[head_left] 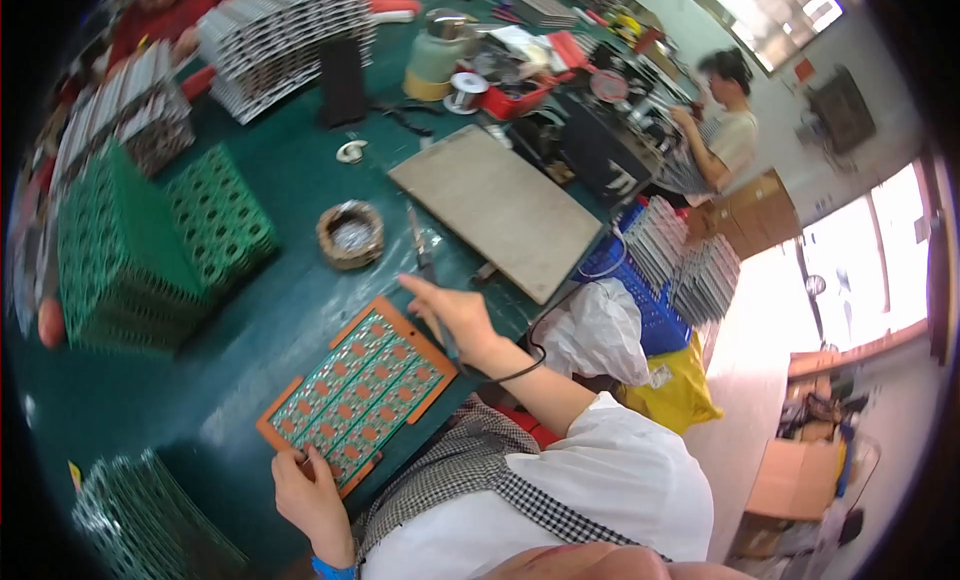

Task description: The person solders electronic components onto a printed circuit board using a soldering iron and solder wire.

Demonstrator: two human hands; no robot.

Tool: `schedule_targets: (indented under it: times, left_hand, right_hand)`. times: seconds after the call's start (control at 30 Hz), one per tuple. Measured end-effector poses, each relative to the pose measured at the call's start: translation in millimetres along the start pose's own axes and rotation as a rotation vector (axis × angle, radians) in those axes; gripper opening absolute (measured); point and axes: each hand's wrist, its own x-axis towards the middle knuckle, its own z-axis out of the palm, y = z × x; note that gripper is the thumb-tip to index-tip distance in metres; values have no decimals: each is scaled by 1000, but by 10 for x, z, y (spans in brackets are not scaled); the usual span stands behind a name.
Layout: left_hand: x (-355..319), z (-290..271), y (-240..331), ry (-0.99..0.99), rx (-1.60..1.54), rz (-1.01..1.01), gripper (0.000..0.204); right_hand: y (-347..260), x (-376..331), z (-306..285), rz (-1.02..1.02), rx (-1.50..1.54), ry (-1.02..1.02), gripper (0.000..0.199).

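Observation:
In front of me a green circuit board panel [348,400] sits in an orange holder [283,408], lying slanted on the table. The fingers of my left hand [308,495] are closed at the holder's near left edge. Above the holder's far right corner, my right hand [458,322] is around a thin soldering iron [424,252], its index finger stretched to the left. The iron's tip points away from me, and its dark cable [520,373] loops over my forearm. Beyond the holder stands a round brown dish [350,235] with shiny, silvery contents.
Stacks of green boards [125,250] stand at left, more boards [150,515] at near left. A grey flat plate [500,210] lies beyond my right hand. Farther off are a solder wire spool [465,93], metal stacks [285,40], a blue crate [640,280] and a person [725,130].

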Motion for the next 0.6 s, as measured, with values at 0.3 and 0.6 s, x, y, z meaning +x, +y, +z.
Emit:
schedule_targets:
  times: [0.3, 0.6]
  left_hand:
    - [-156, 110, 191, 74, 275, -40, 11]
    - [-233, -258, 277, 9, -576, -206, 9]
  right_hand:
    - [31, -276, -208, -105, -35, -77, 38]
    - [17, -285, -191, -93, 113, -60, 34]
